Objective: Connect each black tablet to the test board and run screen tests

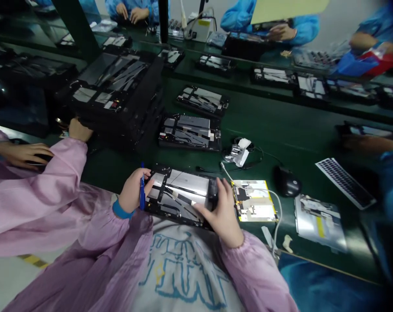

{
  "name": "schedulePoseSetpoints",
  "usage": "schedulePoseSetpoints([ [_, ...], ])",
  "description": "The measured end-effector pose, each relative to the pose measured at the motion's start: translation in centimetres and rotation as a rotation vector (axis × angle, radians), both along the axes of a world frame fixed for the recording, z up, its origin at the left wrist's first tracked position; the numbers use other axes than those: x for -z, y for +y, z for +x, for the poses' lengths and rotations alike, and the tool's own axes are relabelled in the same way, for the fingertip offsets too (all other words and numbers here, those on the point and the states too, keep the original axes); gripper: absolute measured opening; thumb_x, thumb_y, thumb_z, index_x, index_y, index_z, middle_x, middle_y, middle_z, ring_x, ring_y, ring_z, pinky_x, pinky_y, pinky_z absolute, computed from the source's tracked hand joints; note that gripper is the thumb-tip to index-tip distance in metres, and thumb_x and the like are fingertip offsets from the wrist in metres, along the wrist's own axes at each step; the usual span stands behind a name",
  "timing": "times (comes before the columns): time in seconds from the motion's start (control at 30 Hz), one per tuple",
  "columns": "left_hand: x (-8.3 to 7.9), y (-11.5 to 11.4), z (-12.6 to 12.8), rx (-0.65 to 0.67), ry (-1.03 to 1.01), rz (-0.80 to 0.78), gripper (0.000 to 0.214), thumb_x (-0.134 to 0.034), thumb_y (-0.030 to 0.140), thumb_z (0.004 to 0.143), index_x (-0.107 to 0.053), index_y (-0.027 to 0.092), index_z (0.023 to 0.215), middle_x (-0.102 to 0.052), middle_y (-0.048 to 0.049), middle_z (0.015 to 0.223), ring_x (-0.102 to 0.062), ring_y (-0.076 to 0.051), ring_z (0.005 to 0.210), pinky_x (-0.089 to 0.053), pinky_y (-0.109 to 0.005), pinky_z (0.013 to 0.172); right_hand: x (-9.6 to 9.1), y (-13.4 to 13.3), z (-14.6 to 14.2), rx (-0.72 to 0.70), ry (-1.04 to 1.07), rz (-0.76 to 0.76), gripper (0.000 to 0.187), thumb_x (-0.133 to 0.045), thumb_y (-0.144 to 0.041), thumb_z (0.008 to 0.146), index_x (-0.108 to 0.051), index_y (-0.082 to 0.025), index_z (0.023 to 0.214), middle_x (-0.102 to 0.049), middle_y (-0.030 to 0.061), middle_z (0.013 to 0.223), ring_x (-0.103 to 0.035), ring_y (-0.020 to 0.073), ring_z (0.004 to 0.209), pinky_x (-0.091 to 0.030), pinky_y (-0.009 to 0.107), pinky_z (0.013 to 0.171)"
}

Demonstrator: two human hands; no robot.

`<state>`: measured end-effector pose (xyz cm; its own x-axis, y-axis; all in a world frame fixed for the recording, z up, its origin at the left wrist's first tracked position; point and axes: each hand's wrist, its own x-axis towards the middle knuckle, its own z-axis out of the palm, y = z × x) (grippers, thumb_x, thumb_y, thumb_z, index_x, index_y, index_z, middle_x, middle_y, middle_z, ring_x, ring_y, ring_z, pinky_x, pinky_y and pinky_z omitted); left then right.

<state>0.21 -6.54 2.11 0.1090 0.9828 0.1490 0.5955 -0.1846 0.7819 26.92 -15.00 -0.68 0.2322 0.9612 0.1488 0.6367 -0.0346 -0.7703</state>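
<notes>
An opened tablet-like device [190,180] with silver battery plates and ribbon cables lies in front of my body at the table's front edge. My left hand [131,193] is closed at its left end, with a thin blue tool [142,193] upright between the fingers. What kind of tool it is, I cannot tell. Around the device's right end curls my right hand [224,212], thumb over the inner parts and fingers at the far side. Beside those fingers sits a small black block [212,189]; whether it is fixed to the device is unclear.
Two similar opened devices [191,132] lie beyond, near a tall stack [118,95]. To the right are a yellow-edged panel [256,203] with a white cable, a black mouse [287,182], a metal plate [319,223] and a keyboard [345,182]. A co-worker's pink sleeve [63,169] is close on the left.
</notes>
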Motion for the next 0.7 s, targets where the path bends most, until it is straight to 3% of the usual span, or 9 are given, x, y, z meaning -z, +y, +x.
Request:
schedulePoseSetpoints([
  [0.07, 0.0, 0.2, 0.0, -0.008, 0.02, -0.018, 0.016, -0.066, 0.03, 0.074, -0.059, 0.02, 0.083, -0.066, -0.0047, 0.089, -0.06, -0.019, 0.076, -0.047, -0.031, 0.073, 0.0, -0.3, -0.8, -0.07, -0.094, -0.016, 0.08, -0.068, -0.053, 0.075, -0.039, -0.022, 0.142, -0.025, 0.0197, 0.153, -0.021, 0.041, 0.142, -0.027, 0.066, 0.109],
  [0.17, -0.2, 0.7, -0.2, -0.009, 0.017, -0.068, 0.017, -0.067, 0.032, 0.074, -0.058, 0.02, 0.082, -0.064, -0.0018, 0.079, -0.06, -0.018, 0.071, -0.045, -0.028, 0.067, 0.0, -0.3, -1.4, -0.074, -0.15, -0.023, 0.055, -0.061, -0.045, 0.083, -0.05, -0.024, 0.132, -0.027, 0.0169, 0.152, -0.019, 0.0414, 0.143, -0.028, 0.069, 0.107],
  [0.3, -0.1, 1.8, -1.0, 0.014, -0.015, -0.139, 0.022, -0.069, 0.036, 0.073, -0.055, 0.019, 0.078, -0.061, 0.001, 0.072, -0.057, -0.016, 0.064, -0.042, -0.025, 0.062, -0.1, 0.0, -1.9, -0.089, -0.171, -0.04, 0.029, -0.056, -0.034, 0.086, -0.063, -0.019, 0.11, -0.031, 0.0181, 0.151, -0.015, 0.0416, 0.145, -0.026, 0.07, 0.107],
  [0.5, -0.8, 2.4, -2.0, 0.014, -0.139, -0.044, 0.022, -0.072, 0.027, 0.071, -0.053, 0.017, 0.068, -0.049, 0.0046, 0.06, -0.044, -0.011, 0.053, -0.032, -0.023, 0.052, -0.9, 0.3, -3.3, -0.178, -0.135, -0.014, 0.012, -0.052, -0.026, 0.087, -0.061, -0.019, 0.087, -0.043, 0.0153, 0.146, -0.017, 0.0394, 0.146, -0.013, 0.076, 0.106],
  [0.6, -2.2, 2.0, -2.0, 0.012, -0.179, -0.041, 0.017, -0.068, 0.018, 0.074, -0.053, 0.017, 0.067, -0.049, 0.0042, 0.062, -0.042, -0.011, 0.053, -0.03, -0.023, 0.051, -1.6, 0.2, -2.1, -0.357, -0.071, 0.126, 0.01, -0.052, -0.023, 0.084, -0.062, -0.022, 0.083, -0.063, 0.0108, 0.125, -0.036, 0.0327, 0.14, -0.01, 0.071, 0.112],
  [0.7, -3.5, 1.6, -1.6, 0.008, -0.22, -0.061, 0.02, -0.067, 0.019, 0.077, -0.05, 0.017, 0.067, -0.047, 0.005, 0.06, -0.04, -0.01, 0.052, -0.029, -0.023, 0.052, -2.9, 0.0, 0.4, -0.68, 0.048, 0.256, 0.022, -0.045, -0.017, 0.083, -0.064, -0.025, 0.091, -0.072, 0.0043, 0.095, -0.061, 0.0215, 0.115, -0.031, 0.055, 0.113],
])
